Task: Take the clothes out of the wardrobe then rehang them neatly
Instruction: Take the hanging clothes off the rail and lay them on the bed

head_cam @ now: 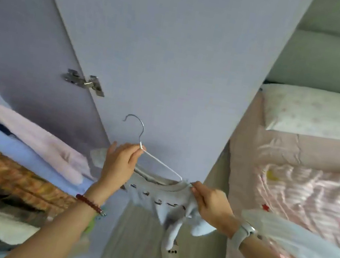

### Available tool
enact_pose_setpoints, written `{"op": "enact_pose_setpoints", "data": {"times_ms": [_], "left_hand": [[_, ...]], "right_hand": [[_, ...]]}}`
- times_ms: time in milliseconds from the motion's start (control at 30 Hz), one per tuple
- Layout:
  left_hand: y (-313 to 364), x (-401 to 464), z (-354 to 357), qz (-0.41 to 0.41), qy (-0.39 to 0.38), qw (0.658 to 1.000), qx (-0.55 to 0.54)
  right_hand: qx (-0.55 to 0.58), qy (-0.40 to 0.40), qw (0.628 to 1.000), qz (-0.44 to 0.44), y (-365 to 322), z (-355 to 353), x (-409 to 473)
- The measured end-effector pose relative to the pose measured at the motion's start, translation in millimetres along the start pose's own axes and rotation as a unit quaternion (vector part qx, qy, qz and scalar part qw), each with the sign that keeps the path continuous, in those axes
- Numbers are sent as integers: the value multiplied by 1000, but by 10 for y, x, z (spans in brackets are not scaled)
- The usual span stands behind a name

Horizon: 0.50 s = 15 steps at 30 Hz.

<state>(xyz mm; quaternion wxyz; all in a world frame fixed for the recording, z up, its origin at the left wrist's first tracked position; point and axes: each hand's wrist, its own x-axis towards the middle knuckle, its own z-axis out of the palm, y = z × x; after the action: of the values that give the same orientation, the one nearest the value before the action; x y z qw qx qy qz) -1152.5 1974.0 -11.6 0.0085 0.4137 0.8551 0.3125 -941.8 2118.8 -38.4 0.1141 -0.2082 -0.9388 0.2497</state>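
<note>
One hanger (150, 148), one shirt (166, 198), two hands

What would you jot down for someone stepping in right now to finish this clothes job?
Left hand: fingers pinch the white wire hanger at the base of its hook.
Right hand: grips the collar of the pale blue shirt, by the hanger's right tip.
Done: shirt is out, held before the wardrobe door.
Left: seat the shirt on the hanger and hang it up. Stacked clothes sit on the left.

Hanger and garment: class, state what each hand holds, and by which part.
The left hand pinches the wire hanger at the base of its hook. The right hand grips the pale garment at its neckline.
</note>
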Motion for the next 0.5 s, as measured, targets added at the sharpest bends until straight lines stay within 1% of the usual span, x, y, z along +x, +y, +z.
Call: {"op": "enact_pose_setpoints", "data": {"times_ms": [67, 133, 233, 300, 367, 500], "left_hand": [[312, -38, 338, 18, -87, 995, -48], [682, -79, 689, 48, -166, 982, -79], [1338, -118, 1179, 125, -222, 962, -95], [1786, -72, 1421, 158, -227, 954, -118], [2224, 27, 1609, 203, -220, 943, -145], [3047, 272, 1955, 285, -178, 927, -169]], "right_hand": [[-11, 28, 997, 72, 349, -168, -395], [-15, 50, 990, 132, 629, -348, -772], [-63, 87, 979, 175, 961, -592, -1270], [-88, 129, 966, 207, 1121, -756, -1530], [-98, 192, 946, 243, 1269, -922, -1696], [-100, 288, 908, 289, 1691, -1279, -1809]]}}
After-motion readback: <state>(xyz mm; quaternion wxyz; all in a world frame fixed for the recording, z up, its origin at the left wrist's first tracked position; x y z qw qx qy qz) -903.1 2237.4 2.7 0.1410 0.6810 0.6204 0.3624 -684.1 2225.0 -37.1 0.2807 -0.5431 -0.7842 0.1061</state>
